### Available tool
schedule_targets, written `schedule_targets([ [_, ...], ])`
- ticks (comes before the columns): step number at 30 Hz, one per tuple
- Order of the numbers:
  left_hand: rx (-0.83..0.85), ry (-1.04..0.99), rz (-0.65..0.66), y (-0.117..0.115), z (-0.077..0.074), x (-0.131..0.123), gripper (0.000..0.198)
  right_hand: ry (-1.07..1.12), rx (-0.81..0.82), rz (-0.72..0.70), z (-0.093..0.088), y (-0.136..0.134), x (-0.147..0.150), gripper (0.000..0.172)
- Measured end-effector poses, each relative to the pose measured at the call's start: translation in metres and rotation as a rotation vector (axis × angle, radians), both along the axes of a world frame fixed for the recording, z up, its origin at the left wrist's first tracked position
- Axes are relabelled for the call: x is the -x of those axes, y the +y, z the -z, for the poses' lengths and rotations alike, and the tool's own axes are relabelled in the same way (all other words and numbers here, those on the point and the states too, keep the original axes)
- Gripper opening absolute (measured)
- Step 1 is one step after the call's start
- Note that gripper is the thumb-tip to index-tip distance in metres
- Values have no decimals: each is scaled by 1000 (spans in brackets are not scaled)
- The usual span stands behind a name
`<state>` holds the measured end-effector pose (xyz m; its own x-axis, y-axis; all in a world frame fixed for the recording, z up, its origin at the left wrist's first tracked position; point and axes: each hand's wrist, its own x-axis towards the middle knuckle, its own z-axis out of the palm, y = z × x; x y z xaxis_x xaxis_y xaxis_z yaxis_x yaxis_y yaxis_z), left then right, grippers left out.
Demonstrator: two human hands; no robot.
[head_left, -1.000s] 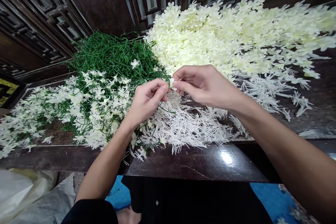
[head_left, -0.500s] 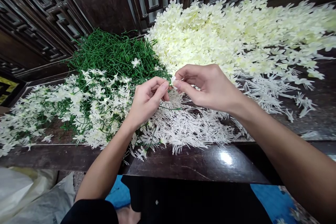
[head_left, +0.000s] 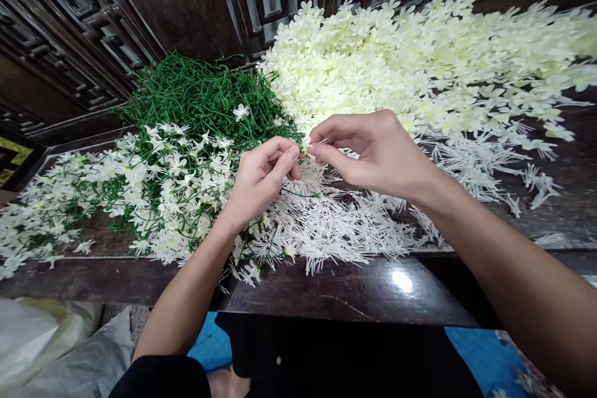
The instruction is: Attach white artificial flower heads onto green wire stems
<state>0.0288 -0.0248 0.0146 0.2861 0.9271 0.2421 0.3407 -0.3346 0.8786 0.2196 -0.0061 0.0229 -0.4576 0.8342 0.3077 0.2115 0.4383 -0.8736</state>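
Note:
My left hand (head_left: pixel 267 173) pinches a thin green plastic stem (head_left: pixel 305 195), whose tail curves out below the fingers. Tip to tip with it, my right hand (head_left: pixel 368 148) closes thumb and forefinger on a small white artificial flower (head_left: pixel 306 143). The stem's upper end meets the flower between the fingertips, though the joint itself is too small to make out. Below both hands spreads a pile of white stamen pieces (head_left: pixel 345 230). Behind my right hand rises a large heap of cream-white petals (head_left: pixel 373 68). Green stems (head_left: pixel 200 90) lie heaped beyond my left hand.
Assembled white flowers on green stems (head_left: pixel 172 186) cover the left part of the dark wooden bench (head_left: pixel 326 292). More stamens (head_left: pixel 476 168) lie at the right. A carved wooden backrest (head_left: pixel 186 0) stands behind the heaps. Pale sacks (head_left: pixel 56 348) sit at the lower left.
Very little differs. The flower and my right fingertips have shifted slightly left, towards my left hand, and the stem's tail hangs a touch lower.

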Motion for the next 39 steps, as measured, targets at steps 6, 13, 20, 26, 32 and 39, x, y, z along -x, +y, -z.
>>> schedule_targets([
  [6,-3,-45,-34,0,3,-1,16,-11,40,20,-1,-1,1,9],
  [13,-69,-53,-112,4,9,0,14,23,-2,115,0,2,1,7],
  [20,-191,24,-148,3,7,-3,6,108,-9,36,3,1,3,9],
  [26,-230,3,-161,4,11,0,5,97,38,71,-1,2,1,16],
  [32,-177,-20,-157,6,11,-1,6,98,47,46,0,3,-1,5],
  [39,-133,-32,-117,4,10,-3,7,88,53,27,2,1,2,5],
])
